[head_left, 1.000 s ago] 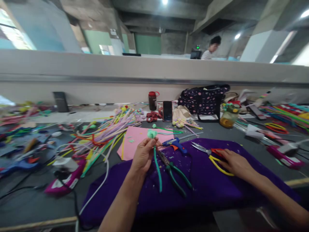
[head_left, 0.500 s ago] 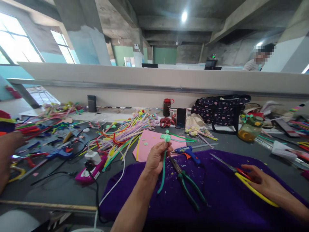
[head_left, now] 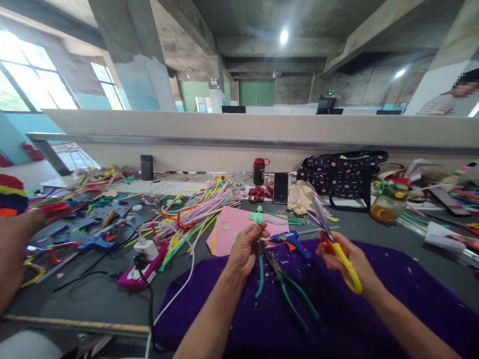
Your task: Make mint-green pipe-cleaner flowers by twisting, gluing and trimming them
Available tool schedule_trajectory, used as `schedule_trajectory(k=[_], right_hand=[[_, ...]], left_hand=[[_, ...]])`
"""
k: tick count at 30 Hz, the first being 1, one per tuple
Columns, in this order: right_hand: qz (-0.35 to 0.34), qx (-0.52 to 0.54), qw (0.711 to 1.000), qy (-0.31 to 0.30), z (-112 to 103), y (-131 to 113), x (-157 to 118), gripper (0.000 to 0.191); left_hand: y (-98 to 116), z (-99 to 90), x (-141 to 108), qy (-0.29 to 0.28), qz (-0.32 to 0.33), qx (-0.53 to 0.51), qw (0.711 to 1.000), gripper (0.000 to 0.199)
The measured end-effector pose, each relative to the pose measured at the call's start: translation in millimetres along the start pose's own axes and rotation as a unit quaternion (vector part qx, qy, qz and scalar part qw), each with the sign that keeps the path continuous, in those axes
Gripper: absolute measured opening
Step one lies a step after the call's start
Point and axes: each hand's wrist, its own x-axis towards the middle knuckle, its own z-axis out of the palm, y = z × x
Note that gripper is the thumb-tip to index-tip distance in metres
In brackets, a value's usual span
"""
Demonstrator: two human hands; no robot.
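Note:
Between the fingertips of my left hand [head_left: 244,250] is a green pipe-cleaner flower [head_left: 257,218], its stem hanging down below the hand. My right hand [head_left: 348,262] grips a pair of scissors [head_left: 346,269] with yellow and red handles, raised above the purple cloth [head_left: 348,314] with the blades pointing up and away. Green-handled pliers [head_left: 290,284] lie on the cloth between my hands, their jaws partly apart. Just beyond them is a blue glue gun [head_left: 290,240], and a pink sheet [head_left: 228,234] lies behind my left hand.
Several colourful pipe cleaners [head_left: 202,204] are piled behind the pink power strip [head_left: 144,269]. A phone [head_left: 280,188], a red-lidded bottle [head_left: 259,172], a patterned bag [head_left: 329,174] and a jar of amber liquid [head_left: 389,204] stand along the back. Another person's hand [head_left: 18,244] is at far left.
My right hand has lifted the scissors off the cloth and moved left, turning the blades upward. My left hand keeps its hold on the flower, almost unmoved.

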Motion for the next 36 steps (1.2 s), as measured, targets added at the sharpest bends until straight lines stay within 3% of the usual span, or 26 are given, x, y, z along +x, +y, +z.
schedule_trajectory(k=[5,9,15,21,28,36], right_hand=[[-0.025,0.078,0.997,-0.015,66.1,-21.7,38.5,0.044],[-0.044,0.117,0.991,-0.039,90.2,-20.5,64.7,0.048],[-0.034,0.119,0.991,-0.049,86.1,-2.0,65.0,0.047],[0.008,0.131,0.99,-0.053,88.7,6.4,42.9,0.027],[0.015,0.183,0.982,-0.038,105.5,-2.9,36.3,0.036],[0.028,0.166,0.985,-0.03,99.2,2.2,40.9,0.036]], left_hand=[[-0.2,1.3,-0.7,-0.022,-0.008,0.015,1.0,0.027],[-1.6,-2.9,2.6,-0.011,-0.005,-0.008,1.0,0.024],[-3.5,-3.7,3.0,-0.008,-0.017,-0.003,1.0,0.018],[-12.6,3.5,2.6,0.0,-0.024,0.026,0.999,0.019],[-21.7,8.9,5.0,-0.011,-0.03,0.032,0.999,0.019],[-22.8,7.4,6.6,-0.009,-0.063,0.006,0.998,0.016]])
